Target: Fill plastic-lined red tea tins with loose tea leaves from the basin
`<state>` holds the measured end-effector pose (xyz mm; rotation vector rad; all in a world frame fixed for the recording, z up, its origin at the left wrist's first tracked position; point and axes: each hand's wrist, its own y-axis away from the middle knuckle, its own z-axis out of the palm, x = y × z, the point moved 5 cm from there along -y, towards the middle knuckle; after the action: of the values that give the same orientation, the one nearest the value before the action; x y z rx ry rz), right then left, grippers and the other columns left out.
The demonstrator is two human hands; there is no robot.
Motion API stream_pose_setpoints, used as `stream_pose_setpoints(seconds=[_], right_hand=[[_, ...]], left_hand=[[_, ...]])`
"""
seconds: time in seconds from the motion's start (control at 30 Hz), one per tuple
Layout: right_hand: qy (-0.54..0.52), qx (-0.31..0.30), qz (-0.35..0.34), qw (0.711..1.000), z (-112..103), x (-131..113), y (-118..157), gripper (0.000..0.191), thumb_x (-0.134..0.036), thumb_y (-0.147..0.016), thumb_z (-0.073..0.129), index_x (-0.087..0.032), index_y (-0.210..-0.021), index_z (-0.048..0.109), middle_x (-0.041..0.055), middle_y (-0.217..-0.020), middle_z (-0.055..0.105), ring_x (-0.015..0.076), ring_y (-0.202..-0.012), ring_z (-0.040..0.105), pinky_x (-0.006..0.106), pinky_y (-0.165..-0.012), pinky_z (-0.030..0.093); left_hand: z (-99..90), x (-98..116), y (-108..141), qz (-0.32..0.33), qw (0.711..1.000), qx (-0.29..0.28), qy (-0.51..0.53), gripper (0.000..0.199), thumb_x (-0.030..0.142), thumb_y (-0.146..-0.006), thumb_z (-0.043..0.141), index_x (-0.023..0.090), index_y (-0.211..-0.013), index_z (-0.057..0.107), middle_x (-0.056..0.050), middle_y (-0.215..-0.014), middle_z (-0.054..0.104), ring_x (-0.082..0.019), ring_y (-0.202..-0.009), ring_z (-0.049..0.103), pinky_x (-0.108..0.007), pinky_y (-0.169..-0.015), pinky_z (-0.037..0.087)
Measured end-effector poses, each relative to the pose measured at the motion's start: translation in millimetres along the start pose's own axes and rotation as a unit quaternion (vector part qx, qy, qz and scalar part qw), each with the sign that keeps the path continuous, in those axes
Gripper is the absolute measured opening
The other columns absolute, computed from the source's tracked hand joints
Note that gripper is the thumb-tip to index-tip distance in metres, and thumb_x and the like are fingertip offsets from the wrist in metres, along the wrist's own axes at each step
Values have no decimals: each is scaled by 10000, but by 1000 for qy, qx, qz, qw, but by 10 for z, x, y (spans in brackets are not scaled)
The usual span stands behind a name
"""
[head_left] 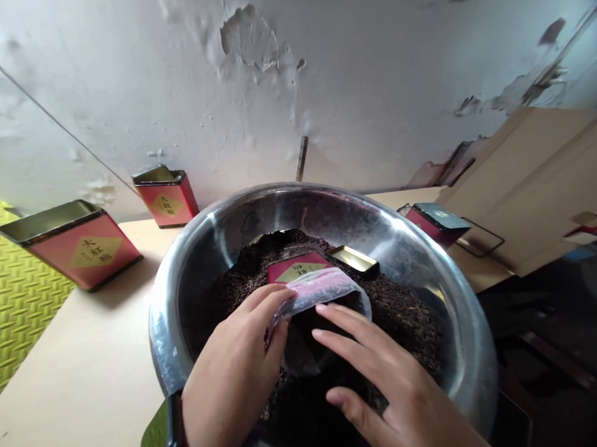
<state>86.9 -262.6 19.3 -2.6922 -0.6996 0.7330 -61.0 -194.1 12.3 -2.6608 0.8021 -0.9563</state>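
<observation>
A wide steel bowl [169, 323] holds dark loose tea leaves [408, 311]. On the leaves lie a red tin [301, 267] with a yellow diamond label and a small lid [355, 260], its hollow side up. My left hand [240, 360] pinches the left edge of a clear plastic bag [326, 285], whose mouth gapes toward me over the tin. My right hand [381, 372] is at the bag's right side with its fingers apart, the fingertips near the opening. Whether those fingertips touch the plastic is unclear.
Two open red tins, one large in view [92, 251] and one farther back [167, 197], stand left of the bowl on the pale table [76, 368]. A dark-topped red tin [436, 223] is at the right, near a cardboard box [531, 184]. Behind is a peeling wall [371, 79].
</observation>
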Motion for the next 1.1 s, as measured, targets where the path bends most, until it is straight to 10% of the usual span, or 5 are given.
stream_pose_setpoints(seconds=[0.17, 0.37, 0.83, 1.1], right_hand=[[-68, -160, 33, 984, 187, -33, 21, 248, -378, -828, 510, -196, -941, 635, 21, -918, 631, 147, -871, 560, 240, -787, 432], [-45, -279, 95, 955, 295, -36, 40, 354, -482, -819, 481, -195, -898, 673, 34, -912, 632, 179, -895, 540, 288, -810, 399], [-50, -198, 120, 971, 255, 52, 44, 312, -298, -888, 381, -172, -745, 628, 33, -789, 592, 141, -787, 534, 263, -733, 420], [-16, -9, 99, 995, 4, 53, -19, 314, -308, -839, 473, -200, -1115, 577, 87, -1224, 514, 218, -1101, 475, 345, -916, 391]], left_hand=[[-2, 7, 4, -5, 1000, 0, 1, 300, 224, -853, 418, 267, -1128, 530, 5, -1193, 534, -150, -1046, 537, -290, -948, 423], [-14, 24, -7, -3, 1000, 1, 3, 307, 213, -852, 411, 255, -1131, 534, -12, -1193, 534, -158, -1041, 542, -298, -942, 429], [-3, 14, -15, -2, 1000, -4, 7, 303, 212, -856, 407, 253, -1128, 532, -15, -1201, 529, -154, -1047, 538, -292, -936, 433], [-13, 22, 1, 8, 1000, 7, 3, 322, 203, -851, 408, 246, -1148, 523, -29, -1196, 536, -165, -1043, 546, -309, -945, 431]])
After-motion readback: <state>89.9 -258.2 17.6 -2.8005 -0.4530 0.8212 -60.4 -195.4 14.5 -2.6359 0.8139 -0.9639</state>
